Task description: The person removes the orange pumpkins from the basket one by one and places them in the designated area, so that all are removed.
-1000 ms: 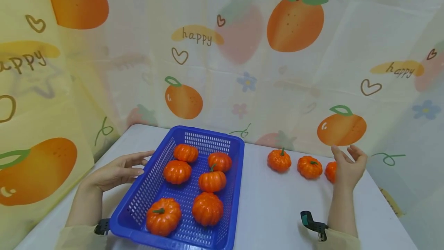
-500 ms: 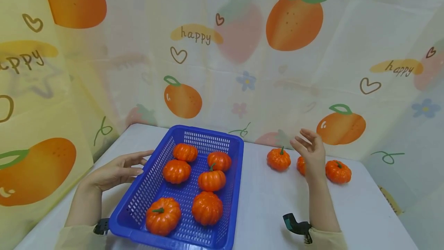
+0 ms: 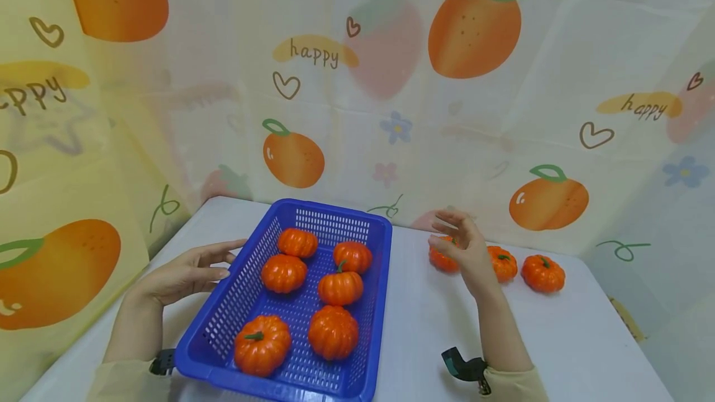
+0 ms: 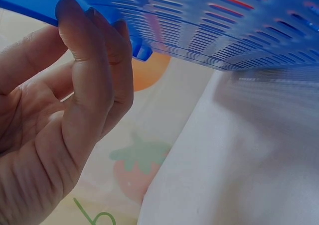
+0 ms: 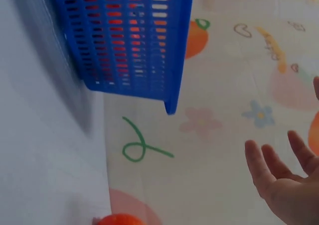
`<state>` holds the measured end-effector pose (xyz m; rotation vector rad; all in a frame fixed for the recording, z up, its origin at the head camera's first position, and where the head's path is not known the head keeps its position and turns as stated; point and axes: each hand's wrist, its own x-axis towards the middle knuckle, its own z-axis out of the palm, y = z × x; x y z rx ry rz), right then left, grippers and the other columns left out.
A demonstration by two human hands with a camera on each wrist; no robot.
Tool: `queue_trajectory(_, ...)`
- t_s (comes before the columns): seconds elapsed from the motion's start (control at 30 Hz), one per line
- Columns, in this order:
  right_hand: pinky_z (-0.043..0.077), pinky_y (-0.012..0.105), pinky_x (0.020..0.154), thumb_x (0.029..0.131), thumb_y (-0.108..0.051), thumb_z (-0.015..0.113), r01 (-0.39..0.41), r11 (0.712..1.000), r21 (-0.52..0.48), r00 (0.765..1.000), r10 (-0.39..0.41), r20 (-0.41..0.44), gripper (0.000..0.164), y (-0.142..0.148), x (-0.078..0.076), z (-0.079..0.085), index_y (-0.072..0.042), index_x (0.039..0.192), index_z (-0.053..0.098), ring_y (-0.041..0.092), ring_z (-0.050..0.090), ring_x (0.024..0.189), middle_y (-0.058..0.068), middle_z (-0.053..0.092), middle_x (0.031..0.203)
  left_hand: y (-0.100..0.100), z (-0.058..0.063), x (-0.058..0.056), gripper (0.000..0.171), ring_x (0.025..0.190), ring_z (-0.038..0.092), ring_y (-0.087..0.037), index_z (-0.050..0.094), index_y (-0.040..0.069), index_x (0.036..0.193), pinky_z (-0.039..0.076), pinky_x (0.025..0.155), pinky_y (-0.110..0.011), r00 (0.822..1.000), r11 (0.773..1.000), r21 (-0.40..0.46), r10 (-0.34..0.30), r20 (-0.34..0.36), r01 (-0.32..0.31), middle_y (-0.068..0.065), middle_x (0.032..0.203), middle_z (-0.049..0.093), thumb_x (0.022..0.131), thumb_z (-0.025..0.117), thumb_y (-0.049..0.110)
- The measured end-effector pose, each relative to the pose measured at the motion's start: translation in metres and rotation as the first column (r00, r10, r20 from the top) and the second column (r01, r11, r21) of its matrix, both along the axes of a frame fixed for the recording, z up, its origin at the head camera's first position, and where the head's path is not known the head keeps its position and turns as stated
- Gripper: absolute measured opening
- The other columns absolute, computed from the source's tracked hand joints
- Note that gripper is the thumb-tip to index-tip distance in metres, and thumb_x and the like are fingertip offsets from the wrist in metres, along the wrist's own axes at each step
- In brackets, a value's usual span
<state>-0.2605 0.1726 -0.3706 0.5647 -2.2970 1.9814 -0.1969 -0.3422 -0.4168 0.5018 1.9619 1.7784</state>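
Several orange pumpkins lie inside a blue plastic basket. My left hand is at the basket's left side, its bent, relaxed fingertips right at the rim in the left wrist view. To the right of the basket, my right hand is raised with loosely spread fingers and holds nothing. It partly covers the nearest loose pumpkin in the head view. Two more stand in line to its right, a middle pumpkin and an end pumpkin. In the right wrist view, the right hand appears at the lower right edge.
Everything stands on a white table. Behind it hangs a printed curtain with fruit drawings, and a yellowish side curtain runs along the left. Each wrist carries a small dark camera mount.
My right hand has moved left along the row, from the end pumpkin past the middle one to the one nearest the basket. My left hand and the basket have stayed put.
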Motion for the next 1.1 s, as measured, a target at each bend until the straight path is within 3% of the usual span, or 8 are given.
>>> queue_trajectory(0.23,0.054,0.024,0.098,0.089,-0.011,0.069,-0.214,0.974,0.070,0.976,0.217,-0.033,0.055,-0.018,0.006,-0.003,-0.007,0.139,0.046,0.033,0.050,0.133,0.001,0.051,0.140,0.001,0.001,0.001,0.059,0.103,0.069,-0.011,0.023,0.008,0.157,0.059,0.091,-0.033,1.000,1.000,0.008,0.001,0.008,-0.001,0.001,0.120,0.061,0.101,0.044,0.005)
queue_trajectory(0.43,0.052,0.038,0.105,0.087,-0.014,0.073,-0.417,0.905,0.078,0.908,0.418,0.005,0.061,-0.038,0.008,-0.009,-0.005,0.140,0.045,0.046,0.046,0.135,0.020,0.043,0.149,0.000,0.000,0.001,0.059,0.102,0.069,-0.011,0.023,0.008,0.156,0.059,0.090,-0.033,1.000,1.000,0.013,-0.002,0.005,0.002,0.000,0.120,0.061,0.101,0.044,0.004)
queue_trajectory(0.6,0.049,0.051,0.106,0.085,-0.019,0.075,-0.561,0.816,0.140,0.826,0.563,0.028,0.061,-0.060,0.010,-0.010,-0.007,0.138,0.047,0.049,0.047,0.132,0.025,0.046,0.145,0.000,-0.001,-0.001,0.060,0.103,0.069,-0.012,0.021,0.006,0.157,0.059,0.090,-0.034,1.000,0.999,0.037,-0.018,-0.009,0.018,-0.001,0.121,0.060,0.101,0.043,0.002)
queue_trajectory(0.67,0.048,0.054,0.106,0.085,-0.018,0.075,-0.622,0.767,0.158,0.780,0.624,0.041,0.060,-0.069,0.010,-0.009,-0.004,0.137,0.047,0.050,0.046,0.132,0.027,0.046,0.144,0.000,0.000,-0.001,0.060,0.103,0.069,-0.012,0.020,0.005,0.157,0.059,0.090,-0.034,1.000,0.999,0.044,-0.019,-0.013,0.020,-0.002,0.121,0.060,0.101,0.042,0.002)
queue_trajectory(0.87,0.050,0.047,0.106,0.085,-0.021,0.076,-0.748,0.618,0.242,0.656,0.743,0.131,0.061,-0.092,0.014,-0.006,-0.004,0.136,0.049,0.041,0.052,0.130,0.020,0.052,0.142,0.000,0.001,-0.001,0.060,0.103,0.069,-0.012,0.020,0.004,0.156,0.059,0.090,-0.034,1.000,0.999,0.041,-0.013,-0.014,0.013,-0.003,0.120,0.060,0.101,0.043,0.001)
queue_trajectory(0.97,0.052,0.039,0.105,0.085,-0.019,0.075,-0.770,0.548,0.328,0.619,0.765,0.177,0.059,-0.101,0.017,-0.004,-0.008,0.137,0.050,0.035,0.055,0.129,0.017,0.055,0.140,0.001,0.001,0.000,0.061,0.104,0.069,-0.012,0.019,0.003,0.156,0.059,0.091,-0.034,1.000,0.999,0.046,-0.012,-0.012,0.013,-0.003,0.120,0.060,0.101,0.043,0.001)
queue_trajectory(1.1,0.051,0.034,0.105,0.085,-0.015,0.076,-0.765,0.488,0.420,0.608,0.762,0.222,0.057,-0.109,0.020,-0.003,-0.013,0.136,0.051,0.029,0.056,0.130,0.010,0.058,0.141,0.001,0.001,0.000,0.061,0.104,0.069,-0.012,0.018,0.002,0.157,0.059,0.091,-0.034,1.000,0.998,0.053,-0.015,-0.003,0.016,-0.002,0.121,0.060,0.101,0.043,0.001)
